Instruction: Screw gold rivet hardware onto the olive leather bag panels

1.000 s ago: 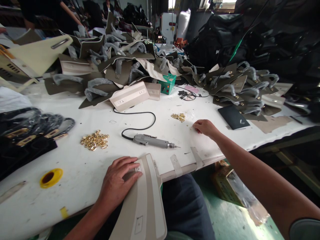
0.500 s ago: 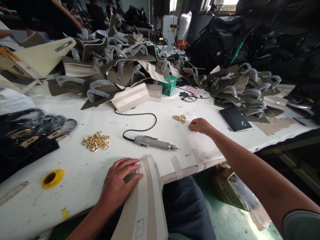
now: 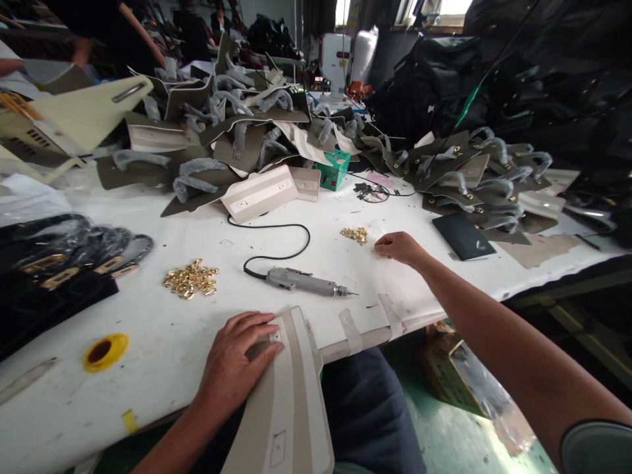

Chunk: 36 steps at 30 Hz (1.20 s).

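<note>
A beige bag panel [image 3: 296,388] with marked rectangles and small holes rests across my lap against the table edge. My left hand [image 3: 237,359] grips its upper left side, thumb and fingertips near a hole. On the table, my right hand [image 3: 397,248] is closed in a pinch just right of a small pile of gold screws [image 3: 354,234]; anything between its fingertips is too small to make out. A grey electric screwdriver [image 3: 306,282] lies between my hands, bit pointing right. Left of it sits a heap of gold metal fittings [image 3: 191,279].
Panels with plastic-wrapped handles [image 3: 237,131] are piled across the back, near a green box [image 3: 334,170]. A yellow tape roll [image 3: 105,353] and black handles [image 3: 74,250] lie left, a dark booklet [image 3: 464,236] right. A carton [image 3: 454,368] stands on the floor. People are behind.
My right hand has shifted very slightly at the same spot beside the screws, fingers still pinched. My left hand and the panel keep their place.
</note>
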Available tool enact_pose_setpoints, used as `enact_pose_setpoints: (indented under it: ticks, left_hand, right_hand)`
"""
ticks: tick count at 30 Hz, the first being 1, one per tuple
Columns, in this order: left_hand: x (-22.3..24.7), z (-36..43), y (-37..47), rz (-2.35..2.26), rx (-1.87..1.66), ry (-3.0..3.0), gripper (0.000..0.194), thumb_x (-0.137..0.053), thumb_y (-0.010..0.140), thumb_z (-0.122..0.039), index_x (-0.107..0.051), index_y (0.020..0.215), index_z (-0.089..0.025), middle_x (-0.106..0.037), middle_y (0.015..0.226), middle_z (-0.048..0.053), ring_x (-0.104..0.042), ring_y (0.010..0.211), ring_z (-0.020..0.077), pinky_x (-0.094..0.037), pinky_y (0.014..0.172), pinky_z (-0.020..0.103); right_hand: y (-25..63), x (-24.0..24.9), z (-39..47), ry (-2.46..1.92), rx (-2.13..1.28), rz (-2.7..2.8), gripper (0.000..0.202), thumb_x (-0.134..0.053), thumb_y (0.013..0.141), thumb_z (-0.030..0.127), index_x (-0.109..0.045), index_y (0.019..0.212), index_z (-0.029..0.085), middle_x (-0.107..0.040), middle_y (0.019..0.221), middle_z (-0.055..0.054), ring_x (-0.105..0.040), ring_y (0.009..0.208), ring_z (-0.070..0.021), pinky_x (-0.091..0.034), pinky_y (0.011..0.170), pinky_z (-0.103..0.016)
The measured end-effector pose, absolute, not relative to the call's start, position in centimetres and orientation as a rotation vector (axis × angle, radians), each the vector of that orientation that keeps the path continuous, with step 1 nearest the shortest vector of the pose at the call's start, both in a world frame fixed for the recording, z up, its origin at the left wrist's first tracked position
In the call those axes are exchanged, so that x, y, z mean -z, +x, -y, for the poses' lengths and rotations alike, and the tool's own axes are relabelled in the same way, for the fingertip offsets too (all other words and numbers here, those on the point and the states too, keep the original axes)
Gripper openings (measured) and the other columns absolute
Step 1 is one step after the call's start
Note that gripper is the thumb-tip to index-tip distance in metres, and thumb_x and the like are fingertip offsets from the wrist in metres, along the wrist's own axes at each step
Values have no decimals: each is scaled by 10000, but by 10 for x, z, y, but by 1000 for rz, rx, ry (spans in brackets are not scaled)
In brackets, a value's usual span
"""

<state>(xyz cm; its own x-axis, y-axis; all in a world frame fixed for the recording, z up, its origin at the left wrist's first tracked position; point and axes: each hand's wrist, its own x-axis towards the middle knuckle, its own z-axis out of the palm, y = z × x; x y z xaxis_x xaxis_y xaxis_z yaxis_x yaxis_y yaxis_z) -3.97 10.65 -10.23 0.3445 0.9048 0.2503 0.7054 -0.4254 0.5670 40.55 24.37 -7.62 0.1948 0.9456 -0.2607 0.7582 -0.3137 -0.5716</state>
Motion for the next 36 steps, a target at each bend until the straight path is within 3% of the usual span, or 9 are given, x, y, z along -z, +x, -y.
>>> enact_pose_setpoints:
  ticks: [3, 7, 12, 16, 22, 29, 36]
  left_hand:
    - [102, -107, -40, -1421, -765, 2259, 207, -726, 866, -415, -787, 1031, -306, -769, 1211, 27, -624, 1210, 303, -518, 1018, 512]
    - [103, -107, -41, -1427, -767, 2256, 202, -725, 864, -425, -790, 1018, -311, -773, 1204, 25, -632, 1200, 303, -522, 1015, 510]
    - [105, -107, -42, -1420, -757, 2260, 196, -730, 867, -410, -785, 1028, -312, -769, 1210, 28, -619, 1217, 304, -516, 1037, 527]
    - [105, -107, -42, -1425, -750, 2269, 192, -732, 865, -401, -782, 1030, -317, -771, 1211, 24, -628, 1210, 306, -536, 1020, 537]
    - [102, -106, -44, -1447, -764, 2309, 186, -756, 831, -368, -793, 1007, -319, -786, 1179, 32, -678, 1146, 311, -587, 959, 525]
    - [106, -106, -48, -1443, -801, 2355, 213, -809, 769, -297, -797, 978, -332, -797, 1152, 36, -708, 1110, 301, -640, 920, 475]
    - [115, -104, -51, -1431, -810, 2287, 289, -834, 709, -243, -789, 983, -322, -788, 1172, 57, -695, 1143, 317, -617, 963, 495]
  right_hand:
    - [413, 73, -239, -2169, -782, 1623, 213, -715, 777, 309, -804, 905, 163, -695, 625, -12, -619, 613, -150, -447, 563, -229]
    - [415, 76, -233, -2164, -749, 1692, 224, -747, 770, 335, -817, 927, 191, -759, 765, -22, -660, 695, -165, -468, 626, -240]
    - [411, 81, -230, -2199, -642, 1754, 176, -739, 771, 318, -820, 909, 242, -770, 849, -17, -641, 743, -173, -417, 616, -249]
    - [408, 79, -235, -2187, -664, 1764, 109, -737, 728, 275, -794, 806, 225, -736, 749, -2, -602, 681, -152, -380, 577, -233]
    - [401, 87, -246, -2132, -822, 1687, 207, -639, 828, 339, -757, 779, 176, -684, 619, 4, -550, 546, -119, -422, 559, -221]
    - [388, 93, -251, -2156, -755, 1722, 138, -655, 759, 243, -708, 648, 180, -680, 576, -8, -590, 559, -146, -385, 547, -239]
    - [381, 94, -239, -2192, -537, 1782, 93, -623, 810, 304, -700, 786, 258, -754, 803, -31, -677, 728, -224, -391, 594, -303]
